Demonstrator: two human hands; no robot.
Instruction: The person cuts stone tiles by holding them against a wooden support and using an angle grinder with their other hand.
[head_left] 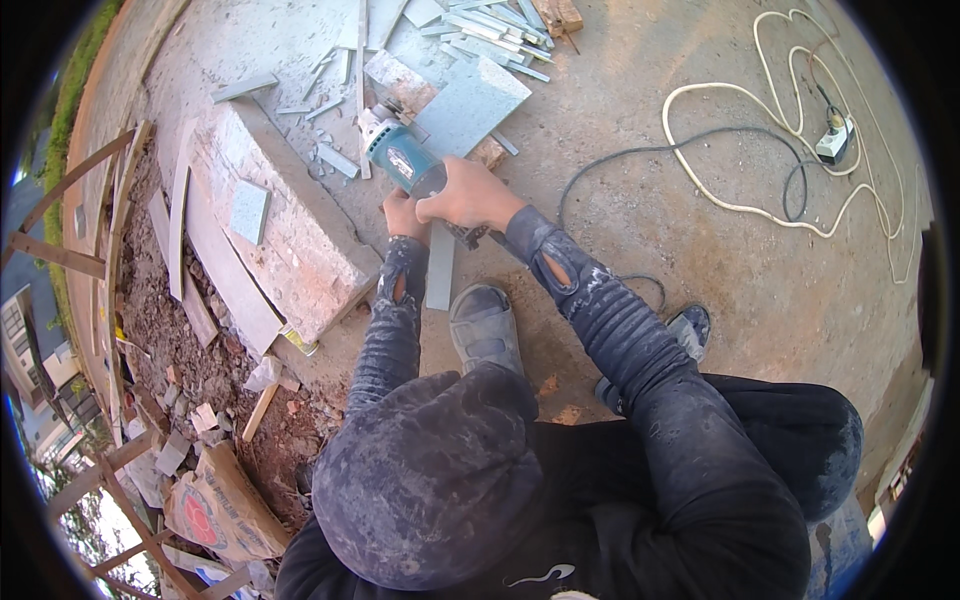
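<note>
A teal angle grinder (400,160) lies tilted between my hands, its metal head (378,124) toward the upper left and its dark cord trailing right. My right hand (472,192) is closed round the rear of its body. My left hand (403,216) is closed against the underside, partly hidden, on the grinder. A narrow grey strip of tile (440,268) lies below my hands, beside my sandalled foot (485,325). A pale square tile (482,105) and several cut strips (335,160) lie beyond the grinder, by a rough concrete block (310,280).
A power strip (835,140) with looped white cable (720,205) lies on the concrete ground (780,280) at right. Along the left are rubble (205,390), wooden boards (128,220), a timber frame (60,255) and a torn paper sack (225,500). A wood block (558,15) sits at top.
</note>
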